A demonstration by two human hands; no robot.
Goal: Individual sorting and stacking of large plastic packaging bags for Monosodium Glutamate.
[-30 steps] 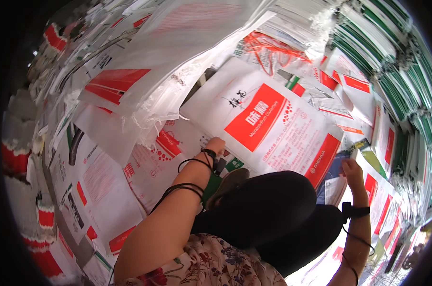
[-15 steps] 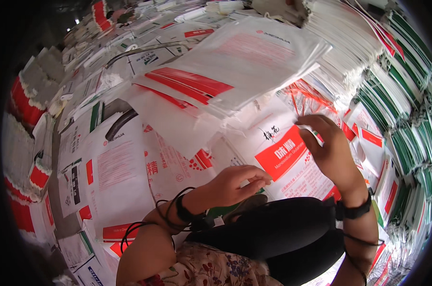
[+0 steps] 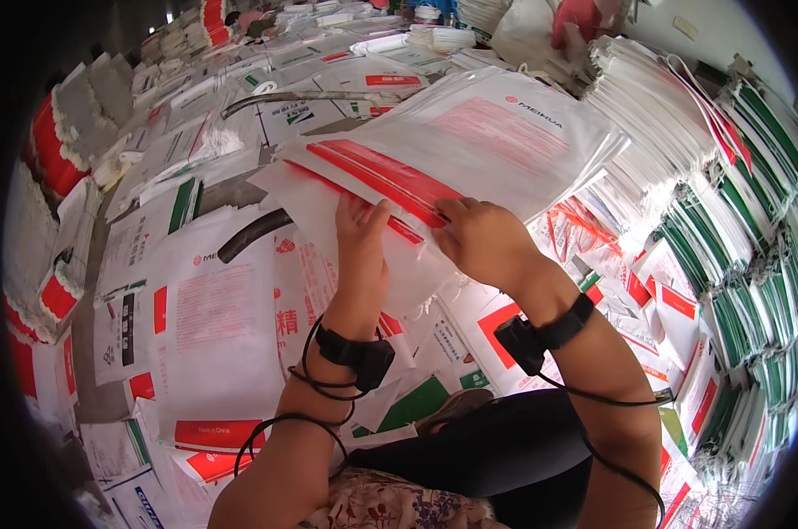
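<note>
A stack of flat white woven bags with red bands (image 3: pixel 504 123) lies ahead of me, its banded edges fanned toward me. My right hand (image 3: pixel 491 242) is closed on the near right corner of an upper bag, thumb below and fingers curled over the red band. Beside it, my left hand (image 3: pixel 363 247) grips the near edge of a bag lower in the fan, its thumb raised and its fingertips partly hidden by the edge. Under my hands hangs a plain white bag part (image 3: pixel 306 198) with a frayed edge.
Tall bundles of white and green bags (image 3: pixel 734 229) stand at the right, and red and white bundles (image 3: pixel 59 150) at the left. A dark curved strip (image 3: pixel 253 236) lies on flat bags. A red and white bag (image 3: pixel 209 326) lies left of my arms. Cables hang from both wrist straps.
Both hands have moved forward to the stack's near edge and closed on bags there. My right hand has left the printed bag on the right. The view has shifted a little.
</note>
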